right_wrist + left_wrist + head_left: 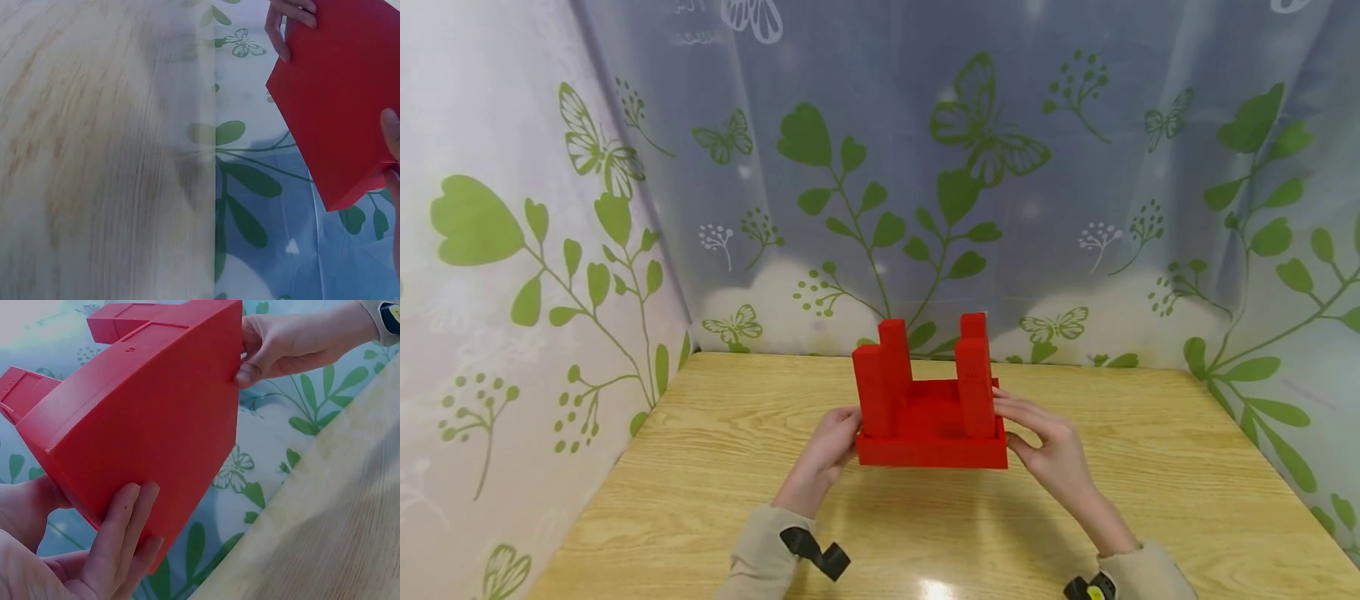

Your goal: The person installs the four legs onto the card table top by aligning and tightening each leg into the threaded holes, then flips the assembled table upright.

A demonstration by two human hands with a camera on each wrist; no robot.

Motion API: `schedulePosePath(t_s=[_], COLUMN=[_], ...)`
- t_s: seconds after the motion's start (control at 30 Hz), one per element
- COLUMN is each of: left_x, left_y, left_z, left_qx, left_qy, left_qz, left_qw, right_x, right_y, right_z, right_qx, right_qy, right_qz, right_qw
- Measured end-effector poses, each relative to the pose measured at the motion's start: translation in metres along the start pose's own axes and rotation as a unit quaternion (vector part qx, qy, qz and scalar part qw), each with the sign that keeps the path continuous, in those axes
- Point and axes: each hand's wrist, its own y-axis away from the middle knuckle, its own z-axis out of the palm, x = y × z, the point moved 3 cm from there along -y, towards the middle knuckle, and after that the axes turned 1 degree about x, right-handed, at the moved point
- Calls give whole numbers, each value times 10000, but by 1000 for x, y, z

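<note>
Both hands hold up a red shallow box [932, 454] with several tall rectangular posts [974, 387] standing at its corners. In the head view the left hand [829, 442] grips its left side, and the right hand [1048, 442] pinches the right side with the thumb low near the front corner. The flat underside [169, 406] faces the left wrist camera, with left fingertips [128, 506] laid against it. From the right wrist the same plain base [337, 94] shows, held off the table; most of the right hand is out of that view.
A light wood-grain table [715, 492] lies beneath the box. Behind it and at both sides hang curtains [865, 125] printed with green leaves and butterflies. Black wrist cameras [815, 552] are strapped over beige sleeves [763, 546].
</note>
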Motion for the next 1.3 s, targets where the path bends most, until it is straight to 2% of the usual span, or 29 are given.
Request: schedulePosePath(t_s=[0.17, 0.3, 0.4, 0.5, 0.63, 0.7, 0.8, 0.87, 1.0, 1.13, 1.3], left_x=[6, 17, 25, 32, 36, 37, 36, 36, 34, 32, 32], left_y=[3, 7, 11, 14, 14, 14, 16, 17, 18, 19, 19], left_z=[2, 5, 7, 10, 13, 13, 12, 12, 11, 12, 14], left_qx=[-156, -591, -862, -707, -293, -216, -201, -206, -205, -156, -46], left_qy=[-71, -566, -1305, -1778, -1684, -1580, -1473, -1462, -1226, -1009, -1066], left_qz=[89, 516, 1065, 1776, 2621, 2800, 2741, 2594, 2216, 1811, 1331], left_qw=[9998, 9953, 9819, 9653, 9498, 9466, 9501, 9544, 9672, 9781, 9853], right_x=[-4, -7, -9, -13, -18, -19, -21, -22, -21, -22, -18], right_y=[-1, -4, -6, -9, -11, -12, -12, -12, -12, -15, -18], right_z=[-4, -12, -19, -24, -27, -27, -29, -31, -33, -36, -34], right_qx=[319, 758, 1018, 1027, 838, 750, 575, 413, 46, -231, -712], right_qy=[-73, -186, -216, -209, -351, -310, -137, -13, -103, -542, -785], right_qz=[-194, -4, 380, 702, 1131, 1473, 2070, 2386, 2959, 3637, 4392], right_qw=[9993, 9970, 9938, 9920, 9894, 9858, 9766, 9702, 9552, 9296, 8921])
